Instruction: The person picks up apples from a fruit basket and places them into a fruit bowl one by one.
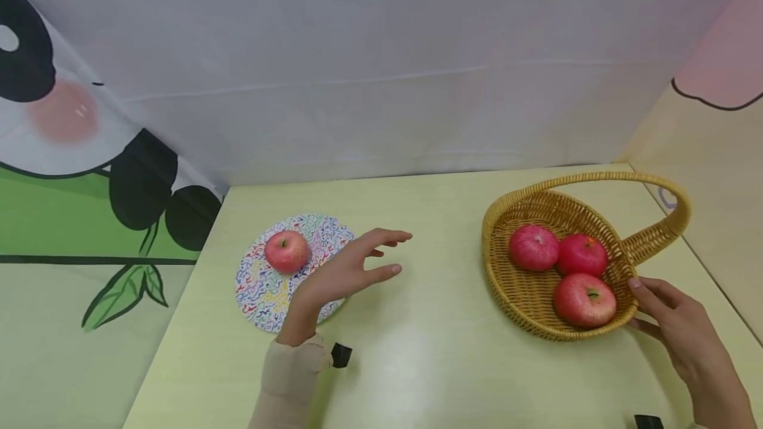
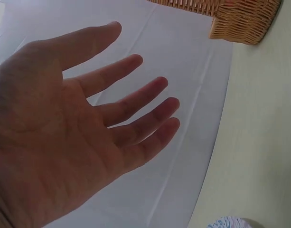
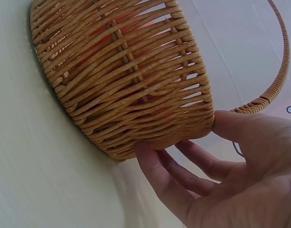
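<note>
My left hand [image 1: 342, 270] hovers over the table between the plate and the basket. Its fingers are relaxed and hold nothing; in the left wrist view the palm [image 2: 64, 128] faces the camera. The round plate [image 1: 256, 296], patterned with coloured squiggles, lies partly behind this hand and bears a red apple [image 1: 287, 251]. On the right, my right hand [image 1: 685, 323] holds the edge of a wicker basket [image 1: 518, 313], thumb at the rim and fingers against the outer wall [image 3: 131, 95]. Inside are a red apple [image 1: 585, 300] and two round pinkish-red fruits [image 1: 533, 247].
The basket's tall handle [image 1: 596, 177] arches over its far and right sides. A pale table [image 1: 417, 356] carries everything. White cloth [image 1: 381, 85] hangs behind its back edge, and printed cartoon panels [image 1: 59, 217] stand to the left and right.
</note>
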A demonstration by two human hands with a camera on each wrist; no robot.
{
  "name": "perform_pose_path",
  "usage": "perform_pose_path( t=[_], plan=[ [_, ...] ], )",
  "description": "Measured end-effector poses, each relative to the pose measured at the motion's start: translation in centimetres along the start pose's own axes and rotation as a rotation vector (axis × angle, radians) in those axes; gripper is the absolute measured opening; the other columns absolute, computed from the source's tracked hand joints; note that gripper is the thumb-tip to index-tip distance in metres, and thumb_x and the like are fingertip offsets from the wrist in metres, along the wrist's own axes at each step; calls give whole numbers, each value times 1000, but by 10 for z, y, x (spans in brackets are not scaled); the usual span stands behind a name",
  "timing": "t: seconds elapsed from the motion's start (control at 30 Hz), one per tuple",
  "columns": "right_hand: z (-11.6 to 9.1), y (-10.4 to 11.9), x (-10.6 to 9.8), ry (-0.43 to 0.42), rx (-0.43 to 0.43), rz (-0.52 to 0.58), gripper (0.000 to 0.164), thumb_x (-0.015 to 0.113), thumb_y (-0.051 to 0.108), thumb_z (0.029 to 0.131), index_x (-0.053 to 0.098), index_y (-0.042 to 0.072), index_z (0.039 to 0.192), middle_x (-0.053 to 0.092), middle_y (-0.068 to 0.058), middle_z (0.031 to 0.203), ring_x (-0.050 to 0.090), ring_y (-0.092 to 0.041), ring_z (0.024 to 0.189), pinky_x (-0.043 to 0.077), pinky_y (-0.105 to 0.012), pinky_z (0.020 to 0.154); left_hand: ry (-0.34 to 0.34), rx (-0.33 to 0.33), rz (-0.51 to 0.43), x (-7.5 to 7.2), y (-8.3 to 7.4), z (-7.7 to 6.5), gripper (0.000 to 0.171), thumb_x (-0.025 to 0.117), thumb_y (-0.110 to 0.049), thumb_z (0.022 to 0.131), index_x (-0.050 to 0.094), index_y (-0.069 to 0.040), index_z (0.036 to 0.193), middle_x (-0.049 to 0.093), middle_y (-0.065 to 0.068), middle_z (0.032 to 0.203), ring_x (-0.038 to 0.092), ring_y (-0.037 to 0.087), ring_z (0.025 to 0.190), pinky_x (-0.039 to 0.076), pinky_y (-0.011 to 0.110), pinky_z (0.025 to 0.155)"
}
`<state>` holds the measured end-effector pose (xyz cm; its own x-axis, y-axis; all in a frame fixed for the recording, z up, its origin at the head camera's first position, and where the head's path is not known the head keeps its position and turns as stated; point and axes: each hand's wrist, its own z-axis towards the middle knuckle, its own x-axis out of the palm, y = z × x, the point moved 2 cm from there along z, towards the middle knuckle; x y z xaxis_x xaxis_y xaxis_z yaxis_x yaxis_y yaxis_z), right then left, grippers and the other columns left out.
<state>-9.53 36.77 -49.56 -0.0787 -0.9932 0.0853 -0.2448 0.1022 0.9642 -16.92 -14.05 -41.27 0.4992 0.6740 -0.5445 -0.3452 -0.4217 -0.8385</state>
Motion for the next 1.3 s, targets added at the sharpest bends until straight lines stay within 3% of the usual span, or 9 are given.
perform_pose_path(
  t=[0.23, 0.6, 0.73, 1.07, 1.23, 1.3],
  plan=[
    [-1, -1, 0, -11, 4, -2, 24, 55, 18, 109, 77, 27, 105, 75, 18, 98, 71, 1, 87, 61, -23, 68, 153, 45, 21, 17, -7, 18, 59, 67, -31, 102, 45, -32, 157, 45, -15, 161, 46, 12, 146, 42, 46, 119],
    [1, -3, 0, 2, 4, 39, 25, 54, 16, 109, 77, 25, 105, 76, 16, 98, 72, 0, 88, 61, -23, 69, 313, 95, 15, 46, -23, 43, 68, 69, -35, 100, 38, -34, 160, 40, -18, 162, 42, 9, 146, 37, 42, 123],
    [0, -3, -2, 0, 13, 27, 25, 54, 17, 109, 77, 26, 106, 75, 17, 100, 72, 0, 88, 61, -23, 69, 347, 142, 4, 58, -31, 51, 71, 70, -38, 99, 37, -29, 162, 38, -15, 164, 40, 7, 147, 39, 38, 122],
    [1, -3, -1, -7, 12, 7, 24, 55, 18, 109, 77, 26, 106, 74, 19, 99, 71, 1, 87, 61, -22, 68, 391, 184, 2, 92, -41, 76, 72, 69, -43, 99, 35, -35, 162, 37, -20, 163, 42, 3, 146, 41, 26, 118],
    [1, -3, 0, -17, 5, 14, 24, 56, 17, 108, 78, 27, 105, 74, 19, 99, 71, 1, 87, 61, -22, 68, 399, 199, 96, 113, -50, 92, 72, 68, -45, 99, 34, -35, 162, 38, -17, 163, 39, 1, 148, 35, 25, 122],
    [0, -4, 0, -26, 6, 13, 24, 56, 17, 108, 77, 27, 104, 74, 19, 98, 71, 1, 86, 60, -22, 67, 401, 220, 155, 121, -54, 97, 73, 68, -45, 100, 34, -30, 162, 38, -15, 164, 34, 0, 151, 30, 23, 125]
  ],
)
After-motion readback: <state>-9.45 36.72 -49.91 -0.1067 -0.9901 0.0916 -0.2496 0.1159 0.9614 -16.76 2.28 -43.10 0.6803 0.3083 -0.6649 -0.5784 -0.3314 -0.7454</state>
